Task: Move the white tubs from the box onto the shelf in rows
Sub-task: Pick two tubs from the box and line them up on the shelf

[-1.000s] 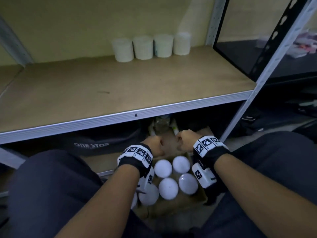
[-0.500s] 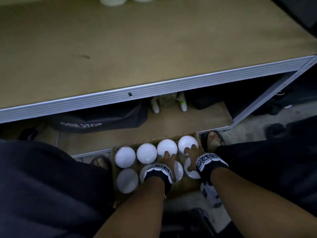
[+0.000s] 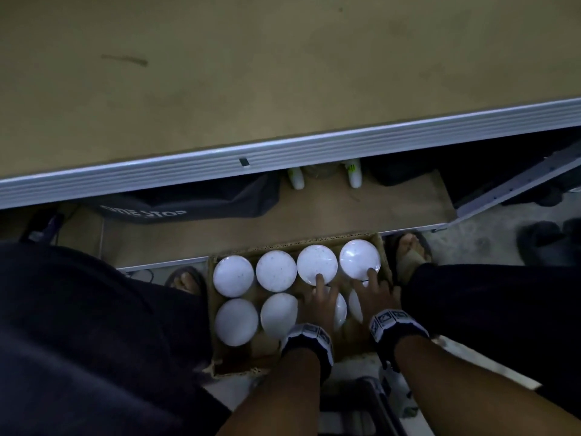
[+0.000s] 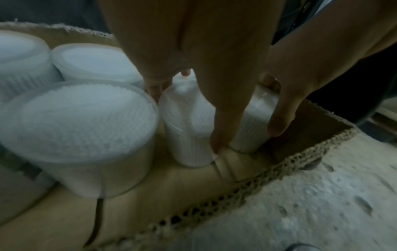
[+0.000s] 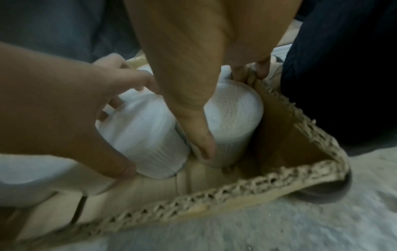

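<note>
A cardboard box (image 3: 382, 247) on the floor between my feet holds several white tubs in two rows. My left hand (image 3: 320, 297) reaches down over the near row's third tub (image 4: 189, 127), thumb down its near side and fingers behind it. My right hand (image 3: 374, 291) grips the near row's rightmost tub (image 5: 234, 118) the same way, thumb between the two tubs and fingers by the box wall. Both tubs stand on the box floor. The shelf board (image 3: 220, 73) above is bare in this view.
The shelf's metal front edge (image 3: 283, 152) overhangs the box. On the lower board lie a black bag (image 3: 188, 202) and two small bottles (image 3: 297, 179). My sandalled feet (image 3: 185, 280) (image 3: 408, 250) flank the box. A metal upright (image 3: 518, 190) stands to the right.
My head has tilted down, so the tubs at the back of the shelf have left the view. Both hands dropped from the box's far edge onto two near-row tubs and closed round them.
</note>
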`<action>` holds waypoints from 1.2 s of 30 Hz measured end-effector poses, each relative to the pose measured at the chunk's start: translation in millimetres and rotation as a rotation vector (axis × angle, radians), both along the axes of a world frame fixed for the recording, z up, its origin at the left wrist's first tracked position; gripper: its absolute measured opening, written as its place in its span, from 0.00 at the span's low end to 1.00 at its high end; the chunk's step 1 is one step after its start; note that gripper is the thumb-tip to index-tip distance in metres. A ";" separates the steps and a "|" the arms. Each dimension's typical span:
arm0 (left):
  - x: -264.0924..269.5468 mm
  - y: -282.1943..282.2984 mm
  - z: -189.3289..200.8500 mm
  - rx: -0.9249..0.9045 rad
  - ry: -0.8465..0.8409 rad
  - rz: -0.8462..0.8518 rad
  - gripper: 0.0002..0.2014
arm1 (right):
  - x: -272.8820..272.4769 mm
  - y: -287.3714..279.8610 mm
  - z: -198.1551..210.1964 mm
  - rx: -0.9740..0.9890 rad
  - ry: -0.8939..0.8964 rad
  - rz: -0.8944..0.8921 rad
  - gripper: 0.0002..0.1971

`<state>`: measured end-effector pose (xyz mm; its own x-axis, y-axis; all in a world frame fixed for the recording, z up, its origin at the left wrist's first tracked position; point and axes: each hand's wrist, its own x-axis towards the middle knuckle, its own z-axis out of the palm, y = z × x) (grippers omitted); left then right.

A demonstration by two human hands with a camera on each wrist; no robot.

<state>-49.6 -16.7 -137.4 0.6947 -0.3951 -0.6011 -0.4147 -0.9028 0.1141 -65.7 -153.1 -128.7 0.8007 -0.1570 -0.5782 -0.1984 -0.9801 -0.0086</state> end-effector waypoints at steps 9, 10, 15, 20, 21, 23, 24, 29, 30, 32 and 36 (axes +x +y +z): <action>19.9 12.7 52.3 -0.140 0.110 0.028 0.39 | 17.3 16.2 108.7 0.056 0.147 0.046 0.27; 22.7 16.5 63.6 -0.148 0.141 0.037 0.42 | 18.3 16.5 116.0 0.064 0.160 0.067 0.28; 34.9 22.3 109.7 -0.161 0.186 0.174 0.47 | 25.8 15.6 163.6 0.057 0.190 0.101 0.35; 63.4 27.0 148.6 -0.108 0.159 0.153 0.56 | 45.4 12.8 206.0 0.099 0.141 0.123 0.40; 69.3 28.6 152.5 -0.136 0.129 0.168 0.56 | 52.0 6.2 200.6 0.103 0.145 0.141 0.45; 72.1 27.4 190.3 -0.186 0.077 0.138 0.49 | 61.5 -4.1 196.9 0.101 0.091 0.152 0.53; 72.3 28.1 212.3 -0.203 0.043 0.116 0.45 | 61.2 -1.7 216.9 0.090 0.052 0.151 0.52; 79.8 36.1 283.2 -0.263 -0.073 0.094 0.40 | 53.8 14.6 308.4 0.072 -0.110 0.093 0.41; 82.1 40.0 297.1 -0.280 -0.091 0.086 0.41 | 54.1 13.1 318.7 0.097 -0.132 0.091 0.40; 86.5 49.3 326.2 -0.332 -0.146 0.073 0.42 | 52.3 12.5 344.0 0.178 -0.205 0.067 0.42; 87.5 69.0 379.2 -0.445 -0.266 0.074 0.44 | 47.8 11.1 385.2 0.315 -0.358 0.040 0.47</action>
